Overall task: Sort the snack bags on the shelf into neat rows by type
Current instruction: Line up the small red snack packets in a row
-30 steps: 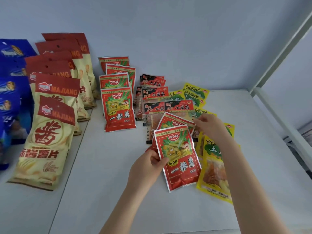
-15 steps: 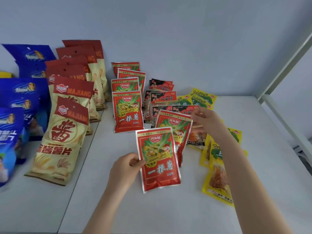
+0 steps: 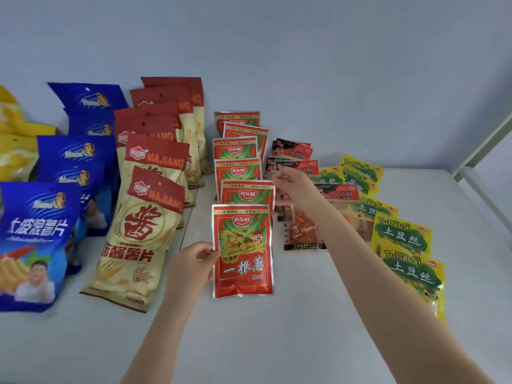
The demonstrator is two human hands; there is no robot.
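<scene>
Left hand (image 3: 194, 261), just right of the tan Majiang bags (image 3: 144, 217), has thumb and fingers pinched on the left edge of the front red bag (image 3: 242, 253), roughly halfway up. That bag lies flat on the shelf (image 3: 277, 342) at the near end of the red row (image 3: 238, 151), overlapping the bottom of the second red bag (image 3: 246, 194). Right hand (image 3: 293, 189) looks pinched on the top right corner of that second one, fingers curled in tight, though the exact contact is a bit blurry.

My take on doing this bit well: square both bags to the 4 red ones behind them, so the left edges make 1 straight line parallel to the Majiang row. Same overlap each time, logo strip showing on every bag. Slide rather than lift. They look thin and slick, so a lift would probably drag the neighbour along.

Watch the right side too. The small black and red packets (image 3: 299, 162) sit just beside the red row in a jumble, with the yellow-green TuDouSi bags (image 3: 401, 236) beyond them in a loose fan. Both want straightening after this, I reckon.
</scene>
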